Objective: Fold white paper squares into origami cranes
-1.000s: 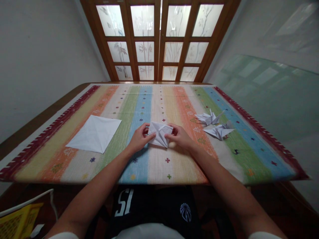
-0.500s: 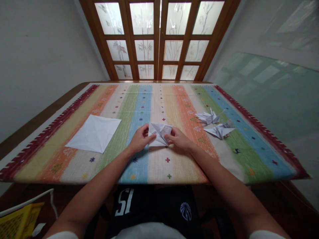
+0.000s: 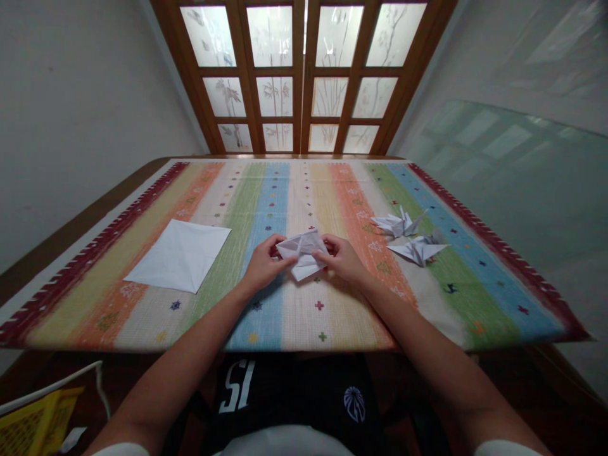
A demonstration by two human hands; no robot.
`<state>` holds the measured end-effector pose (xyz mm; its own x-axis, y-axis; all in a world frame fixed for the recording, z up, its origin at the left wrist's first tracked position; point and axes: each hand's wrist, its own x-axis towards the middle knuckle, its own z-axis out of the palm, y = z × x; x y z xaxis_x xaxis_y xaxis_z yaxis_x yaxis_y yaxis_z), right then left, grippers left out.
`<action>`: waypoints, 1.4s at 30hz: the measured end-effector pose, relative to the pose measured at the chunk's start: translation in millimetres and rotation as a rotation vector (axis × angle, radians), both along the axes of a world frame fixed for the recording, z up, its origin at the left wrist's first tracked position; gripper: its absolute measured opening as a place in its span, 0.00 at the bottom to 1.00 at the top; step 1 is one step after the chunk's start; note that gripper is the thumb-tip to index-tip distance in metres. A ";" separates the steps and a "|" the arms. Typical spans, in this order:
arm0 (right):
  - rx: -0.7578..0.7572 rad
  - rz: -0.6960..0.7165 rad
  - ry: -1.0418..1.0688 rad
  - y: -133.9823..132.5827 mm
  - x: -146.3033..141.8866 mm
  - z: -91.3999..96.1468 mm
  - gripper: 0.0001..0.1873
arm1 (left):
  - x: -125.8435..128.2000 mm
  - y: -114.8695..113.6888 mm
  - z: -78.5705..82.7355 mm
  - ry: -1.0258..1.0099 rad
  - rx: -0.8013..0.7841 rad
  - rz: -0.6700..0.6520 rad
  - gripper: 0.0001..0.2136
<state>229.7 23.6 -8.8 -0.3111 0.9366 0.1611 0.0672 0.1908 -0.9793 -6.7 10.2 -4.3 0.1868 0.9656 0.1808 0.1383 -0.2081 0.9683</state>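
White paper, creased into a small folded piece [image 3: 306,242], sits between your two hands near the middle of the frame, over the striped cloth [image 3: 304,320]. Your left hand [image 3: 264,261] grips its left side, thumb laid on the near face and the other fingers bent behind. Your right hand [image 3: 346,259] pinches the right side in the same way, so the fingers of both hands are clamped on the paper. Its lower part juts out in a point toward the bottom of the frame.

At the left of the frame a white sheet [image 3: 179,255] lies flat on the cloth, well apart from your left hand. On the right, an upper paper bird [image 3: 398,225] lies just beside a lower paper bird [image 3: 418,251]. The cloth covers most of the bench [image 3: 122,192], whose brown edge shows at the left. Wooden doors [image 3: 304,120] with patterned panes stand at the top, and a yellow basket [image 3: 40,421] shows in the lower left corner.
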 end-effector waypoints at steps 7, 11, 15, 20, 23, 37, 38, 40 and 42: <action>0.248 -0.144 -0.168 -3.5 2.7 3.9 0.09 | 3.4 -4.4 -0.3 0.020 -0.082 -0.023 0.13; 0.366 -0.171 -0.188 -4.3 3.5 4.2 0.04 | 3.4 -5.5 -0.4 -0.059 -0.130 -0.066 0.15; 0.512 -0.127 -0.208 -3.0 5.7 4.0 0.02 | 2.4 -2.3 -1.2 -0.144 -0.035 -0.101 0.16; 0.605 -0.038 -0.244 1.4 11.0 1.7 0.02 | -0.5 -1.5 -1.0 -0.145 0.048 -0.137 0.16; 0.637 -0.023 -0.265 3.6 13.9 -0.3 0.04 | -3.3 -2.2 -0.2 -0.143 0.079 -0.167 0.13; 0.550 0.273 -0.479 4.1 16.6 -9.7 0.07 | -2.3 -0.6 -8.2 0.363 0.258 -0.070 0.10; 0.546 0.292 -0.488 4.2 18.4 -9.1 0.07 | -2.1 -1.5 -8.2 0.375 0.264 -0.090 0.10; 0.536 0.326 -0.498 4.3 22.1 -7.3 0.07 | -1.9 -3.0 -8.5 0.391 0.265 -0.135 0.09; 0.531 0.358 -0.511 4.3 25.0 -5.5 0.08 | -2.1 -3.5 -9.2 0.410 0.256 -0.179 0.09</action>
<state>254.7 27.9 -14.3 -0.7317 0.6057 0.3125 0.3281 0.7149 -0.6174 -8.8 6.7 -13.5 0.4497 0.8466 0.2846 0.4363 -0.4863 0.7571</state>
